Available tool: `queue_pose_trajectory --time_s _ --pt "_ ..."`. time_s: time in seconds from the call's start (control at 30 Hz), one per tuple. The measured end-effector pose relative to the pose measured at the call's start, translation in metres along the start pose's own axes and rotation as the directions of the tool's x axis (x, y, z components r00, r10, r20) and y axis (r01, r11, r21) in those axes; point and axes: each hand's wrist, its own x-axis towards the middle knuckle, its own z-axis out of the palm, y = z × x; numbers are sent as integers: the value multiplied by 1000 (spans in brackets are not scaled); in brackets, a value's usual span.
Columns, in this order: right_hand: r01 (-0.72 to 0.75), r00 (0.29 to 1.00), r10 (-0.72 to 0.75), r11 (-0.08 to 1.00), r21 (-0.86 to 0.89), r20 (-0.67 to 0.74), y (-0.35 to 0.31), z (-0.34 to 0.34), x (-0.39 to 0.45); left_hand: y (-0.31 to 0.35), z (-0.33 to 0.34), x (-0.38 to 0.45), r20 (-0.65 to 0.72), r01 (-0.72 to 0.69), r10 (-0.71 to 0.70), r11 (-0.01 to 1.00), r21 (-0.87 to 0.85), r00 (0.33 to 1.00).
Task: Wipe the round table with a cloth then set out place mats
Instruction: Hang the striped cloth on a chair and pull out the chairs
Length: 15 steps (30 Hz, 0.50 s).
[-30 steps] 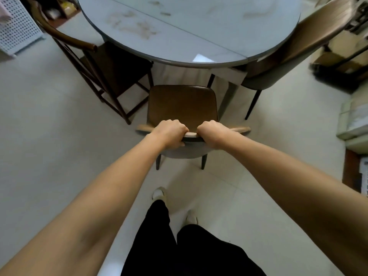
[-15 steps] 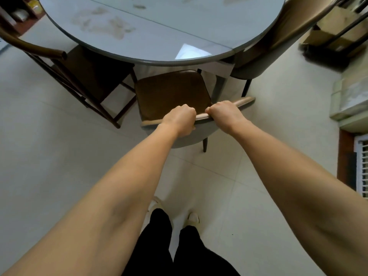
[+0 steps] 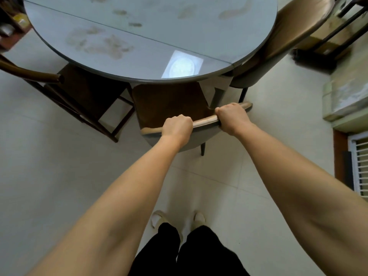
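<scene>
- Your left hand (image 3: 176,126) and right hand (image 3: 232,118) both grip the curved top rail of a brown wooden chair (image 3: 169,104).
- Its seat sits partly under the round grey stained bench (image 3: 151,36).

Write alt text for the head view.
Both hands, left hand and right hand, grip the top rail of a brown chair partly tucked under a stained round table. Two more chairs flank it.
</scene>
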Motion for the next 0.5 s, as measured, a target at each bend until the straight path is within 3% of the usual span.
queue_pose_trajectory --time_s 0.2,0.5 --pt "-31 999 31 1000 -3 43 -13 -5 21 -27 -13 22 118 -89 92 996 -31 989" --pt "97 995 -95 994 47 -36 -11 -8 60 -44 -24 53 139 97 -105 993 62 985"
